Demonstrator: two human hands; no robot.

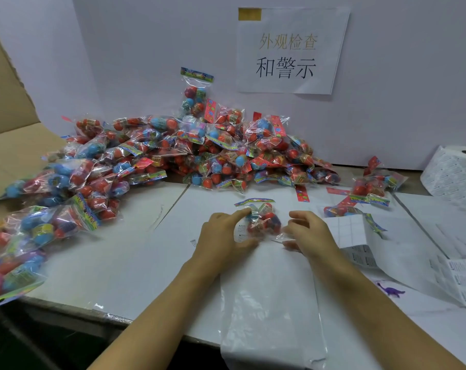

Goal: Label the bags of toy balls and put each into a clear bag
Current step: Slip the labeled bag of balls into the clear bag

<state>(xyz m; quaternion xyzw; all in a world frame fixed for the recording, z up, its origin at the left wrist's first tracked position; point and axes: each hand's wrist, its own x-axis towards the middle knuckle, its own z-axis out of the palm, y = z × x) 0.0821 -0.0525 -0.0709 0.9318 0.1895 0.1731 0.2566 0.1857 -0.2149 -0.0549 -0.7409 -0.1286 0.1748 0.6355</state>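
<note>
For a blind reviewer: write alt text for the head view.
Both hands hold one bag of toy balls on a white table, left hand gripping it, right hand pinching its plastic. A clear bag lies below; a heap of ball bags sits behind.

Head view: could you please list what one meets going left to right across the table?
Brown cardboard box flap → big heap of cellophane toy-ball bags → left hand → right hand → white label roll.
</note>
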